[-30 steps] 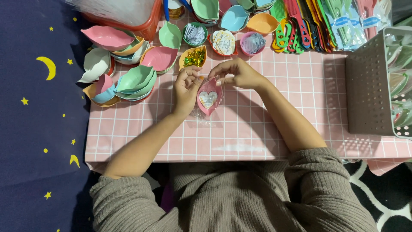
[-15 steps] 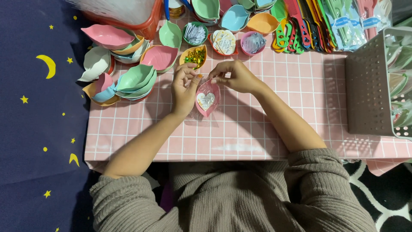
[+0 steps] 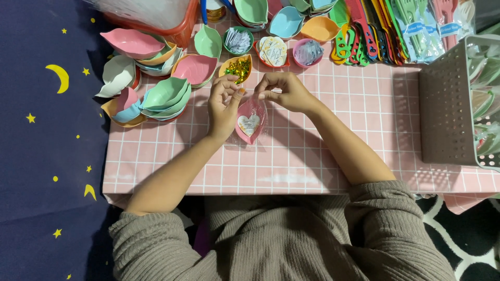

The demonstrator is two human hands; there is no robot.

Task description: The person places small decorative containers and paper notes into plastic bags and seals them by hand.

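Centrally, pink leaf dish (image 3: pixel 250 123), heart card inside, clear wrap

Pink leaf-shaped dish (image 3: pixel 250 120) in clear wrap, heart-shaped card inside, flat on checked tablecloth

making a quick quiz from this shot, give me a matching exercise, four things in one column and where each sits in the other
Things:
1. pink leaf dish with heart card
2. grey perforated basket
3. gold sequin dish
4. stacked leaf bowls

Places:
A. right edge of the pink grid table
B. between the left hand and the right hand
C. left part of the table
D. just beyond the left hand's fingertips

Pairs: 1-B, 2-A, 3-D, 4-C
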